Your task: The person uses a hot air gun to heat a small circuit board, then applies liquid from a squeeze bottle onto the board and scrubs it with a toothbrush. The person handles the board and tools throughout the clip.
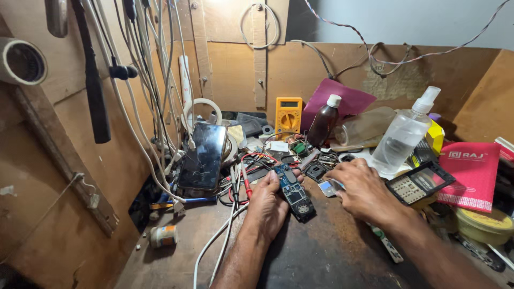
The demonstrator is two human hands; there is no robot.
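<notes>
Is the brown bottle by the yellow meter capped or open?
Capped: the brown bottle stands upright with a white cap on its neck.

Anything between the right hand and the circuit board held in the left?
Nothing visible. The left hand holds the blue circuit board; the right hand sits just beside it, with only a small silvery part at its fingers.

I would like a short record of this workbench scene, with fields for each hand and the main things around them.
Left hand: holds a blue phone circuit board
Right hand: rests on the bench, fingers on a small silver part
Left of hands: smartphone with cracked screen, propped upright
Behind: yellow multimeter, brown bottle, clear spray bottle
Right: phone keypad frame, red booklet
Surface: worn wooden bench
</notes>
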